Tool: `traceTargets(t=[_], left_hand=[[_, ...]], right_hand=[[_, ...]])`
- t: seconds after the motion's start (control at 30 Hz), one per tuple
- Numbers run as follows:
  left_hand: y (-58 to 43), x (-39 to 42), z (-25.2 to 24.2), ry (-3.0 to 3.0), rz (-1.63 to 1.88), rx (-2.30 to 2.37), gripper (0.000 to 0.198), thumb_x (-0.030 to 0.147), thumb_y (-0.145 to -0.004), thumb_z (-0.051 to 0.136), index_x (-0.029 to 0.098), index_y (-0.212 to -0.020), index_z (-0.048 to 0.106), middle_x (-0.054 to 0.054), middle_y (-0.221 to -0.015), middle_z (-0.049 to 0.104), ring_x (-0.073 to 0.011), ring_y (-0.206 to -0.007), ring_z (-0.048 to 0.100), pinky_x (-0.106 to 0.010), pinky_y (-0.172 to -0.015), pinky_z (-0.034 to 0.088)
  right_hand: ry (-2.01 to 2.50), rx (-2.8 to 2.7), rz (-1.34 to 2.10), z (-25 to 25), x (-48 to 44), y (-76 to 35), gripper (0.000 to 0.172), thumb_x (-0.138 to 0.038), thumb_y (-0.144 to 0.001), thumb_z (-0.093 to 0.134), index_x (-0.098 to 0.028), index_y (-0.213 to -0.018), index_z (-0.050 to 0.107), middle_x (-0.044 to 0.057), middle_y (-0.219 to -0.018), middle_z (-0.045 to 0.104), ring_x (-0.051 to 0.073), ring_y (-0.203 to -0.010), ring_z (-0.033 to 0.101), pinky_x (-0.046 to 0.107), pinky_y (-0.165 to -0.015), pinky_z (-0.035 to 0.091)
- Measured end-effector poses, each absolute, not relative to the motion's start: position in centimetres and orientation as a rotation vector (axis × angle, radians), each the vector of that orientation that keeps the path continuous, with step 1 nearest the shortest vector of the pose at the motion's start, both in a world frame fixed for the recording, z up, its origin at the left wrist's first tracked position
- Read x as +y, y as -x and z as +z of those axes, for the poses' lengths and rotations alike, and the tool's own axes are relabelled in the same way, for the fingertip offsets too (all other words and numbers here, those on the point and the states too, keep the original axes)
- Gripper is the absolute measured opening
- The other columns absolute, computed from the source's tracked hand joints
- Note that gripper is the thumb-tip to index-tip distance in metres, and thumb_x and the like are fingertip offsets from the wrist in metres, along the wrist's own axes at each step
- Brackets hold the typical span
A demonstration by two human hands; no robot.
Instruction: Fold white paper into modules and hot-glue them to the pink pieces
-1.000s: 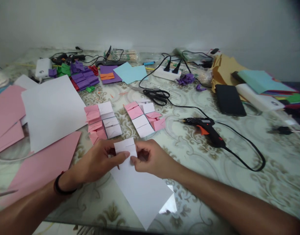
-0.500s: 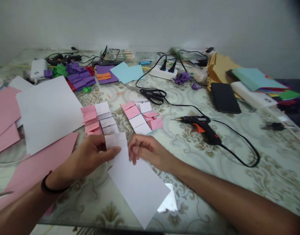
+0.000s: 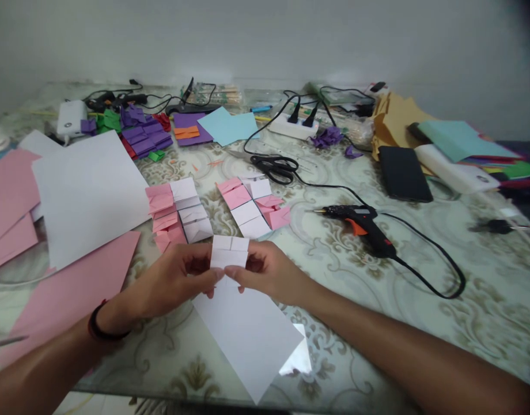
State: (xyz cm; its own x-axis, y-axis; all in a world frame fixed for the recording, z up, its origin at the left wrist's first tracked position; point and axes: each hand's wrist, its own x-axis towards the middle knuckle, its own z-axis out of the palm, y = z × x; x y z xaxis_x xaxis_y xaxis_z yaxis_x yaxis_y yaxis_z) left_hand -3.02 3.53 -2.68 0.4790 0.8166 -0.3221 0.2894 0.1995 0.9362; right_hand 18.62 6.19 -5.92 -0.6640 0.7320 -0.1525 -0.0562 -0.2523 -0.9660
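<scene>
A small creased piece of white paper point(image 3: 229, 253) is held up between my two hands near the middle of the view. My left hand point(image 3: 178, 279) pinches its left side, thumb on the front face. On the opposite side my right hand point(image 3: 271, 271) grips it the same way, and the two thumbs nearly meet. Beneath the hands a larger white sheet point(image 3: 252, 340) lies on the table. Just beyond them are two groups of folded paper pieces, a pink and white left group point(image 3: 189, 207) and a pink and white right group point(image 3: 248, 216).
A glue gun point(image 3: 360, 222) with a looping cord lies at right, and black scissors point(image 3: 276, 167) behind. White paper point(image 3: 92, 196) and pink sheets point(image 3: 83, 288) spread at left. A phone point(image 3: 404, 173), a power strip point(image 3: 293, 127) and purple folded pieces point(image 3: 146, 138) sit farther back.
My right hand has moved from beside the small white paper to grasp its right edge. The paper has shifted right and now faces me, with its creases showing.
</scene>
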Motion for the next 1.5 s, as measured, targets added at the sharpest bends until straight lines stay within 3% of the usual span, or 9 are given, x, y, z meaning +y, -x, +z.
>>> traceTargets(t=[0.2, 0.33, 0.57, 0.83, 0.97, 1.1, 1.23, 1.33, 1.5], left_hand=[[2.0, 2.9, -2.8, -1.346, 0.483, 1.157, 0.023, 0.019, -0.090, 0.060, 0.016, -0.107, 0.074, -0.004, -0.090, 0.073, -0.0150, -0.076, 0.062, -0.025, -0.066, 0.053], [1.7, 2.7, -2.8, -1.355, 0.498, 1.197, 0.028, 0.018, -0.084, 0.059, 0.016, -0.107, 0.074, -0.002, -0.082, 0.070, -0.0156, -0.074, 0.061, -0.025, -0.063, 0.051], [1.6, 2.8, -2.5, -1.282, 0.522, 1.240, 0.011, 0.022, -0.081, 0.060, 0.016, -0.084, 0.069, 0.001, -0.069, 0.068, -0.0131, -0.063, 0.059, -0.024, -0.059, 0.045], [3.0, 4.2, -1.9, -1.258, 0.581, 1.240, 0.005, 0.020, -0.078, 0.061, 0.018, -0.074, 0.062, 0.003, -0.060, 0.069, -0.0120, -0.060, 0.060, -0.024, -0.062, 0.044], [3.3, 4.5, -1.6, -1.275, 0.598, 1.222, 0.011, 0.027, -0.082, 0.066, 0.017, -0.079, 0.064, 0.001, -0.066, 0.070, -0.0132, -0.064, 0.061, -0.025, -0.065, 0.047], [2.9, 3.8, -2.3, -1.284, 0.480, 1.187, 0.017, 0.033, -0.085, 0.067, 0.016, -0.082, 0.065, 0.001, -0.070, 0.065, -0.0124, -0.064, 0.057, -0.024, -0.059, 0.043], [3.0, 3.6, -2.5, -1.296, 0.454, 1.218, 0.011, 0.022, -0.084, 0.063, 0.017, -0.075, 0.060, 0.004, -0.063, 0.060, -0.0103, -0.058, 0.052, -0.023, -0.056, 0.038], [3.5, 4.0, -1.8, -1.296, 0.517, 1.181, 0.010, 0.019, -0.081, 0.062, 0.018, -0.072, 0.059, 0.003, -0.062, 0.063, -0.0111, -0.061, 0.054, -0.024, -0.060, 0.042], [3.4, 4.4, -1.5, -1.314, 0.526, 1.152, 0.017, 0.030, -0.087, 0.065, 0.017, -0.076, 0.062, 0.001, -0.066, 0.065, -0.0124, -0.062, 0.056, -0.025, -0.061, 0.044]], right_hand=[[0.896, -1.654, 1.918, -5.7, 5.9, -18.6, 0.008, -0.022, -0.083, 0.067, -0.014, -0.083, 0.066, -0.004, -0.066, 0.051, 0.008, -0.058, 0.043, 0.020, -0.052, 0.035], [0.865, -1.641, 1.883, -5.5, 5.7, -18.3, 0.005, -0.015, -0.079, 0.062, -0.015, -0.083, 0.064, -0.004, -0.071, 0.051, 0.008, -0.062, 0.041, 0.021, -0.055, 0.034], [0.912, -1.558, 1.896, -5.3, 5.5, -18.2, 0.003, -0.015, -0.075, 0.062, -0.016, -0.073, 0.060, -0.007, -0.064, 0.045, 0.007, -0.057, 0.035, 0.020, -0.050, 0.028], [1.075, -1.524, 1.926, -5.6, 5.7, -18.5, 0.010, -0.024, -0.075, 0.065, -0.017, -0.072, 0.059, -0.004, -0.059, 0.053, 0.008, -0.052, 0.043, 0.020, -0.045, 0.031], [1.008, -1.528, 1.946, -5.1, 5.8, -18.5, 0.007, -0.023, -0.075, 0.063, -0.017, -0.073, 0.059, -0.005, -0.060, 0.051, 0.008, -0.052, 0.042, 0.019, -0.046, 0.032], [0.941, -1.601, 1.910, -5.1, 5.7, -18.5, 0.003, -0.017, -0.075, 0.062, -0.016, -0.076, 0.060, -0.006, -0.065, 0.047, 0.007, -0.057, 0.039, 0.018, -0.049, 0.031], [0.975, -1.591, 1.931, -5.5, 5.7, -18.5, 0.005, -0.018, -0.076, 0.062, -0.016, -0.075, 0.058, -0.007, -0.064, 0.045, 0.006, -0.056, 0.036, 0.018, -0.047, 0.029], [1.033, -1.565, 1.958, -5.5, 5.7, -18.6, 0.006, -0.020, -0.078, 0.062, -0.017, -0.075, 0.059, -0.007, -0.060, 0.045, 0.006, -0.051, 0.035, 0.018, -0.043, 0.027], [0.981, -1.569, 1.948, -5.0, 5.8, -18.5, 0.001, -0.017, -0.077, 0.061, -0.017, -0.077, 0.060, -0.007, -0.062, 0.048, 0.006, -0.052, 0.038, 0.018, -0.045, 0.030]])
